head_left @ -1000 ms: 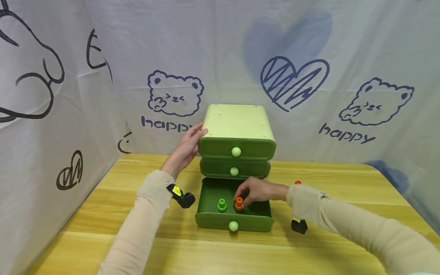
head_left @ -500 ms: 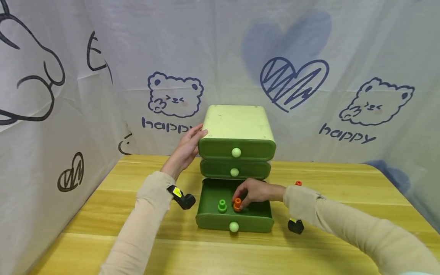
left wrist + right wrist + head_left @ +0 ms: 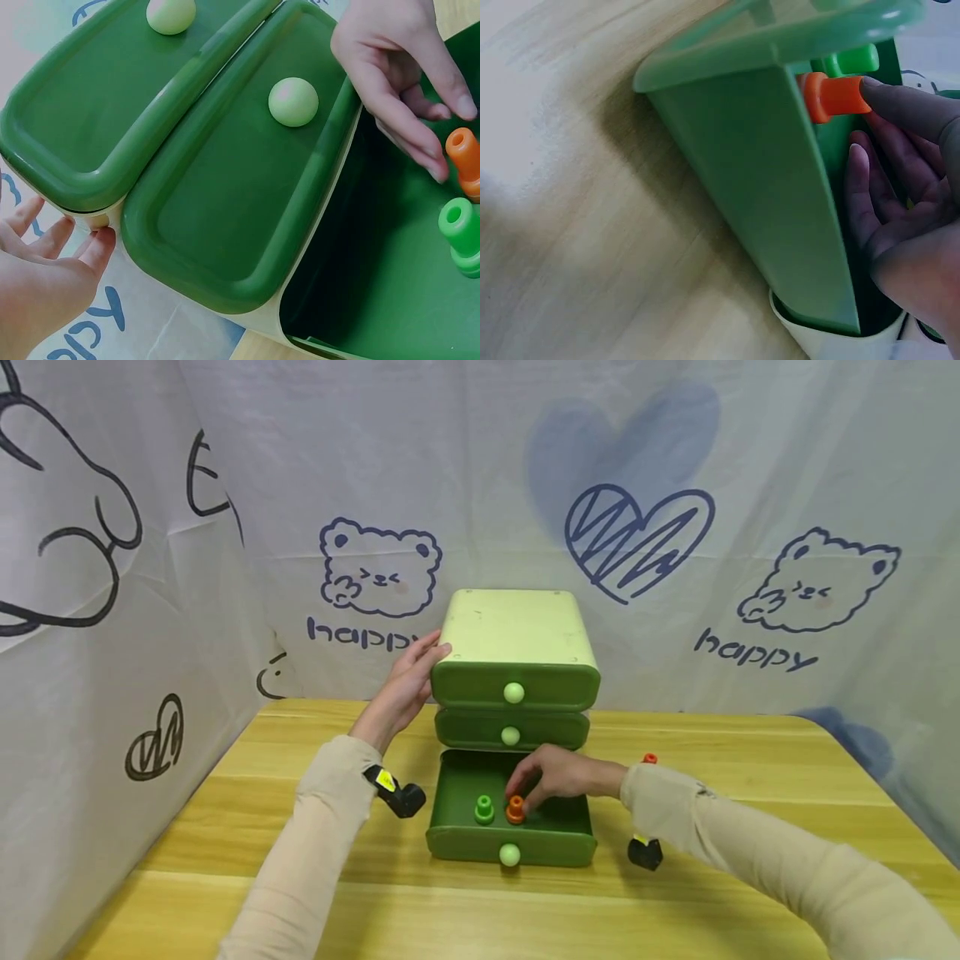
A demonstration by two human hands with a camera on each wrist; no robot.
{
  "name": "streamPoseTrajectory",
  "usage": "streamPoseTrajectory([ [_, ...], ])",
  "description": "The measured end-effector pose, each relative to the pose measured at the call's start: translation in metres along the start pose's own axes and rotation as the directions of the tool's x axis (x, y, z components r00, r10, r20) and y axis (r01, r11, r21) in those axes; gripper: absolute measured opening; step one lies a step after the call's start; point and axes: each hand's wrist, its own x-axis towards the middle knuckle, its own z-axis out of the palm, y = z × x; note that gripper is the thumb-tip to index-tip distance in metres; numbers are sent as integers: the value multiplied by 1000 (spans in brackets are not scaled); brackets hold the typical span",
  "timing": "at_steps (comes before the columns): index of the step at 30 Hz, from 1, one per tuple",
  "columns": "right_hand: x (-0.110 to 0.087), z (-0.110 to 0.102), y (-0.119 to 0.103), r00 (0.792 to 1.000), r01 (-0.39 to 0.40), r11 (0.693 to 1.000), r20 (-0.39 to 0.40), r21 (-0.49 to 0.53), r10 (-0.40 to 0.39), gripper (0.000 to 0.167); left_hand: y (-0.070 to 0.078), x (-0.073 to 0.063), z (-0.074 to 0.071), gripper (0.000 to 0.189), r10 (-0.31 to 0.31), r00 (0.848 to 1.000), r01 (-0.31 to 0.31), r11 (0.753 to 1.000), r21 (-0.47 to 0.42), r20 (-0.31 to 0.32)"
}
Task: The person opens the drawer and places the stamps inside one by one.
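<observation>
A small drawer cabinet (image 3: 517,622) has a cream top and green drawers, its bottom drawer (image 3: 512,845) pulled out. Inside, an orange stepped peg (image 3: 516,811) stands upright beside a similar green peg (image 3: 483,811). My right hand (image 3: 558,774) reaches into the drawer, thumb and fingers spread around the orange peg. Small gaps show between fingertips and peg in the left wrist view; in the right wrist view the thumb (image 3: 900,105) overlaps the peg's end. My left hand (image 3: 405,687) rests against the cabinet's upper left side, fingers extended.
A red piece (image 3: 650,758) shows on the wooden table (image 3: 420,910) behind the right sleeve. The top drawer (image 3: 480,687) and middle drawer (image 3: 472,728) are closed, each with a round pale knob. White drawn-on cloth (image 3: 495,468) hangs behind and at both sides.
The orange peg has shifted slightly left and toward the drawer front, closer to the green peg. My right hand moved left along with it; my left hand stays at the cabinet's side.
</observation>
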Motion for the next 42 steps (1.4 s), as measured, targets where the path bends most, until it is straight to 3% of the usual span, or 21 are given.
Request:
streamPoseTrajectory([
  [14, -35, -23, -2, 993, 68, 998, -92, -19, -69, 26, -2, -2, -5, 66, -10, 1000, 10, 1000, -4, -11],
  [26, -62, -49, 20, 980, 8, 997, -197, 71, 6, 26, 0, -3, -6, 67, -9, 1000, 9, 1000, 3, -11],
  [34, -79, -70, 42, 941, -78, 994, -325, 78, 99, 30, -1, -2, -2, 67, -6, 1000, 6, 1000, 6, 5],
  [42, -98, -87, 68, 881, -155, 984, -438, 83, 176, 31, -1, 0, 1, 68, -8, 1000, 8, 1000, 21, 2],
])
